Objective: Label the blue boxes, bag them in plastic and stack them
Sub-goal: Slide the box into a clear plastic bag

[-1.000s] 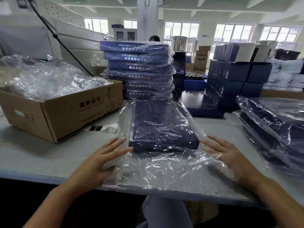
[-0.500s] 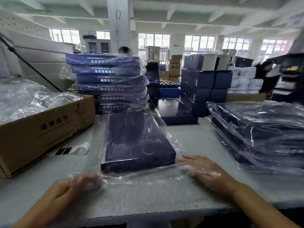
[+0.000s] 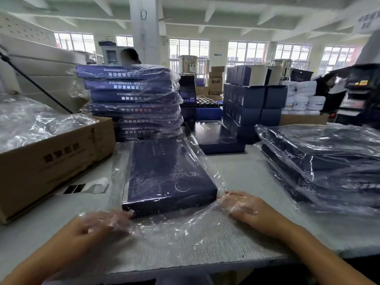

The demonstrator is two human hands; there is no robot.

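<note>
Grey table [image 3: 246, 171] up front, bagged stack [image 3: 131, 97] behind. Blue box [image 3: 164, 173] flat mid-table inside plastic bag [image 3: 174, 233], loose mouth trailing near side. Bagging step on. Right hand [image 3: 244, 204] flat under film at box corner, fingers straight. Left hand [image 3: 96, 225] blurred, grip unclear. Next, likely: tuck film, lift onto stack.

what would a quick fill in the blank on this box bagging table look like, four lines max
1. The flat dark blue box lies ____ the clear plastic bag.
2. The brown cardboard carton stands to the ____ of that box.
3. The tall stack of bagged blue boxes stands ____ that box, farther from the person.
4. The bag's loose end drapes over the fingers of ____ hands: the left hand and the right hand.

Missing words: inside; left; behind; both.
</note>
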